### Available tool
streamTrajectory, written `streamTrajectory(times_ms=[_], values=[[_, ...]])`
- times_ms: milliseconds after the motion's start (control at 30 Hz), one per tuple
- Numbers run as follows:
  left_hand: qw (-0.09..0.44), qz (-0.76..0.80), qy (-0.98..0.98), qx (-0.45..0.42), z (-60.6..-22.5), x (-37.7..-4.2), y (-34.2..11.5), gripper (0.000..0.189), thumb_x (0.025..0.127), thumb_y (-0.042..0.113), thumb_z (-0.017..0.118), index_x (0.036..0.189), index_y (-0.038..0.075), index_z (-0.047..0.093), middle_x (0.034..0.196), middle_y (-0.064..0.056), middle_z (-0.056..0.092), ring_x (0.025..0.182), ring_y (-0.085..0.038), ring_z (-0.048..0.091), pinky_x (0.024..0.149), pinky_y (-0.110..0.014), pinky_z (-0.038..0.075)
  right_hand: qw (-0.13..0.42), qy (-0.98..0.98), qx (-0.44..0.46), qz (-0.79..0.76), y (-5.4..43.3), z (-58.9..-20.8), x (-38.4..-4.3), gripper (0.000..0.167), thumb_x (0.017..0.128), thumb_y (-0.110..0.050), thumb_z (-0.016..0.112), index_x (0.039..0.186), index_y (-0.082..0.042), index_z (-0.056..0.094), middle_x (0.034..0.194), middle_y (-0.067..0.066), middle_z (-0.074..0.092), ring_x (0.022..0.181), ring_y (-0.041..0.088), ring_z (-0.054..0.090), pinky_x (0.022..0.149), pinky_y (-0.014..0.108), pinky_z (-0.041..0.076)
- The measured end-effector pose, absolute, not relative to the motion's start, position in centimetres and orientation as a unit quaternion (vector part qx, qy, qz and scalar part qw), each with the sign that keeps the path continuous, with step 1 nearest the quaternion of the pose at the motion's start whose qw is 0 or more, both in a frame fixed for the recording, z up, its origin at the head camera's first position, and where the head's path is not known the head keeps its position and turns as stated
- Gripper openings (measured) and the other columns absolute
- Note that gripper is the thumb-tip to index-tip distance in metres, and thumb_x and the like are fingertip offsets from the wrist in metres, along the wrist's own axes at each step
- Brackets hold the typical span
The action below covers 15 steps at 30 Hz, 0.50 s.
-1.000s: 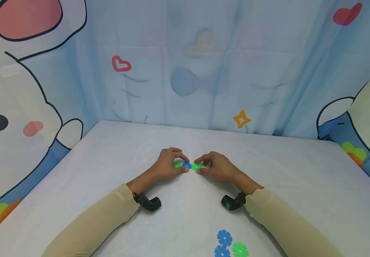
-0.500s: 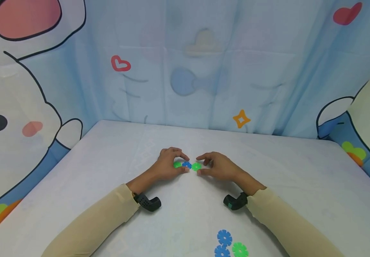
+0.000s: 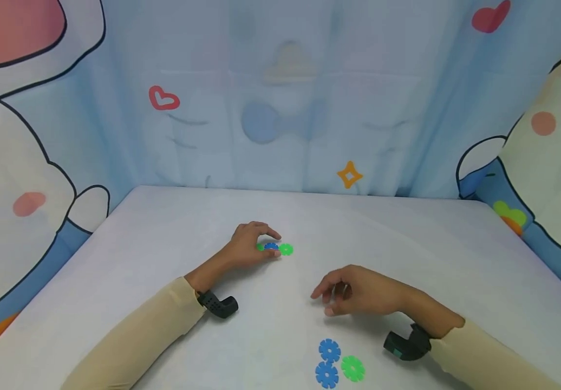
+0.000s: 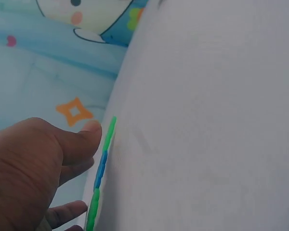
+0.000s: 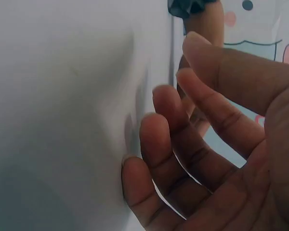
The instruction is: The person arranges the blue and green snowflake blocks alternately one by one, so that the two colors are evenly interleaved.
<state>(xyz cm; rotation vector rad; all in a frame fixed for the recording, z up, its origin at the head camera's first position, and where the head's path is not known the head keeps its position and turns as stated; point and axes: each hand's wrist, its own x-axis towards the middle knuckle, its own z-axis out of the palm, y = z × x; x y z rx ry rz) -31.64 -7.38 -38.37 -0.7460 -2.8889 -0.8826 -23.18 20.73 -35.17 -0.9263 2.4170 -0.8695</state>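
Note:
A row of notched plastic interlocking discs lies flat on the white table: a green disc (image 3: 286,249) at the right end, a blue disc (image 3: 271,246) in the middle, and another green disc (image 3: 260,247) partly behind my left hand (image 3: 253,246). The left thumb and forefinger stand apart on either side of the row. In the left wrist view the row shows edge-on, its blue disc (image 4: 100,169) beside my relaxed fingers. My right hand (image 3: 363,290) hovers over the table with loosely bent fingers, holding nothing. Below it lie two blue discs (image 3: 330,350) and a green disc (image 3: 353,369).
Black wrist cameras (image 3: 219,305) are strapped to both wrists, over beige sleeves. A light-blue curtain (image 3: 280,146) printed with cartoon figures hangs behind the table's far edge and along its sides.
My right hand has left the green end disc and moved down and right, near the loose discs. The left hand stays by the row. The head view has turned slightly right.

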Motion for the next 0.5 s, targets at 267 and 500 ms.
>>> streamTrajectory(times_ms=[267, 500], values=[[0.032, -0.266, -0.932, -0.245, -38.3, -31.5, -6.2, 0.035, 0.087, 0.035, 0.073, 0.119, 0.021, 0.07, 0.138, -0.012, 0.057, 0.138, -0.03, 0.042, 0.114, -0.054, 0.027, 0.233, 0.84, -0.366, -0.326, 21.7, -36.1, -20.4, 0.024, 0.086, -0.036, 0.075, 0.11, -0.033, 0.071, 0.094, -0.01, 0.066, 0.087, 0.006, 0.059, 0.077, 0.021, 0.049], [0.043, -0.283, -0.928, -0.237, -39.0, -31.4, -6.2, 0.032, 0.087, 0.034, 0.074, 0.118, 0.025, 0.07, 0.143, -0.013, 0.052, 0.14, -0.032, 0.038, 0.115, -0.057, 0.024, 0.216, 0.833, -0.393, -0.325, 21.9, -36.9, -20.5, 0.027, 0.085, -0.04, 0.075, 0.111, -0.035, 0.07, 0.092, -0.011, 0.063, 0.089, 0.005, 0.056, 0.077, 0.021, 0.045]])
